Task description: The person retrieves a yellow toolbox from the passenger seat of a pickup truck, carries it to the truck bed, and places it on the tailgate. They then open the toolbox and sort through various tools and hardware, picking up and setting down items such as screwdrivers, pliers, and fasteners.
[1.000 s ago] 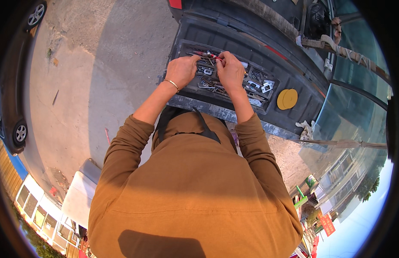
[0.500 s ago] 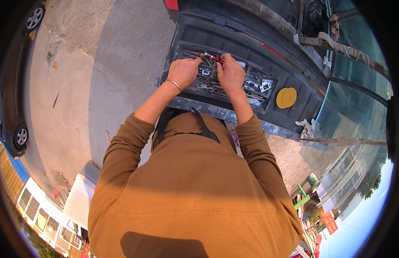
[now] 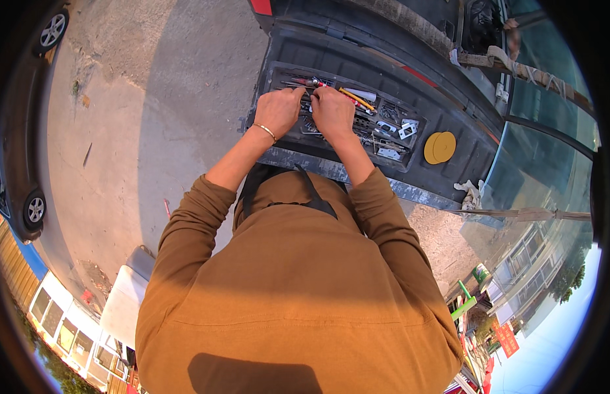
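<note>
Over the left part of a dark compartmented tool tray (image 3: pixel 415 146), my left hand (image 3: pixel 278 111) has its fingers closed in a pinch. My right hand (image 3: pixel 334 115) is close beside it, fingertips also drawn together. What either hand holds, if anything, is hidden by the fingers. Just beyond them lies a red tool with a metal collar (image 3: pixel 310 82), partly covered by my right hand. To the right of that hand, a slim yellow stick-like tool (image 3: pixel 357 99) lies slantwise by a white tube (image 3: pixel 362 94). Loose metal hardware, including a pale metal plate (image 3: pixel 407 131), fills the right compartments.
The tray rests on a black ribbed tailgate (image 3: pixel 449 108). Two overlapping yellow discs (image 3: pixel 440 148) lie to its right, with a crumpled cloth (image 3: pixel 471 195) near the corner. Glass panels (image 3: pixel 541 157) stand at the right. A dark car (image 3: pixel 19 144) is at the far left.
My right hand has moved left, coming close to my left hand. The yellow stick-like tool and white tube now show more fully. My left hand has barely moved.
</note>
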`<act>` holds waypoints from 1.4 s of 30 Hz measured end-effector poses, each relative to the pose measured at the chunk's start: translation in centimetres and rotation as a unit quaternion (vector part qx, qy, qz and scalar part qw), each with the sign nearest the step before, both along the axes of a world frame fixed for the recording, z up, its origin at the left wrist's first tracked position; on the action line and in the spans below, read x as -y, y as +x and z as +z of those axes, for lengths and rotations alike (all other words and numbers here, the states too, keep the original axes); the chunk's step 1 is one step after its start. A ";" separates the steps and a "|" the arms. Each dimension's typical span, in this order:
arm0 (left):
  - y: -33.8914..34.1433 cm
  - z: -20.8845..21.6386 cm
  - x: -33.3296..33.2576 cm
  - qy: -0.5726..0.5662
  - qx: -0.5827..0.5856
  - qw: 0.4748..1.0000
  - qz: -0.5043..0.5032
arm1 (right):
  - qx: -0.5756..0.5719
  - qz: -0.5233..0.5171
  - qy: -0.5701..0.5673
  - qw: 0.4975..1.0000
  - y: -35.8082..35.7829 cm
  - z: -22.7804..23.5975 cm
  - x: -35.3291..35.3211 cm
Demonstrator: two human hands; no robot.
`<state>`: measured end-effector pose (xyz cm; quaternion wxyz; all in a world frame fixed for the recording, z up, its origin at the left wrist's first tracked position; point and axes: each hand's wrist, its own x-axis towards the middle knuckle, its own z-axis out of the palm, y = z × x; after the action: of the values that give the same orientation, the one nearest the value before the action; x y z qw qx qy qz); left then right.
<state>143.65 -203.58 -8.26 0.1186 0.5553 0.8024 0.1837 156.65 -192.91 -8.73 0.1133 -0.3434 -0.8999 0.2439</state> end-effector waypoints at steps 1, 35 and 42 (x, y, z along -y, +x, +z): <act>0.0 0.0 0.0 0.001 0.002 1.000 0.001 | 0.000 0.005 0.008 1.000 -0.2 0.0 0.1; -1.3 1.0 1.6 -0.051 0.354 0.928 0.102 | 0.009 -0.017 -0.106 0.994 5.2 4.4 -0.1; 0.3 0.8 2.3 -0.053 0.223 0.972 0.056 | 0.073 0.026 0.008 0.997 3.5 2.7 1.7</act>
<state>143.94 -205.83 -7.41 0.3130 0.4479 0.7940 0.2666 160.16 -194.62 -5.98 0.0436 -0.3358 -0.9162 0.2140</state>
